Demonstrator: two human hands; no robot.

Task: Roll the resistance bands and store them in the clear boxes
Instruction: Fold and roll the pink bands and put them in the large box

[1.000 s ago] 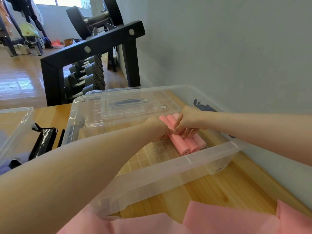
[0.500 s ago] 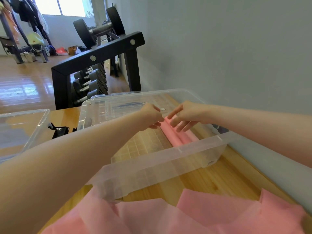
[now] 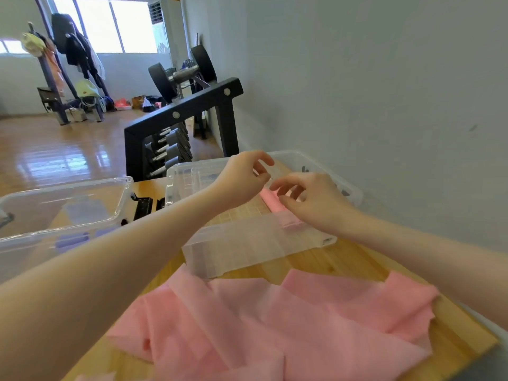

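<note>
A: What are the fingers doing?

B: The left hand (image 3: 242,178) has its fingers loosely curled and a little apart, with nothing in them. The right hand (image 3: 308,199) is the same: fingers spread and bent, holding nothing. Both hang over the clear box (image 3: 255,248).

A: Why up there?

B: I think a roll was just put in, so the hands are free for the next one.

A: Where are the rolls?

B: The pink rolled bands (image 3: 275,203) lie inside the box, right under the hands, at 3 o'clock in the box. I guess they are packed to one side to leave room.

A: And the rest?

B: The flat pink bands (image 3: 275,320) lie on the tabletop (image 3: 330,259) at 6 o'clock from the box, not rolled yet. Another clear box (image 3: 63,193) sits at 9 o'clock with something purple inside.
</note>
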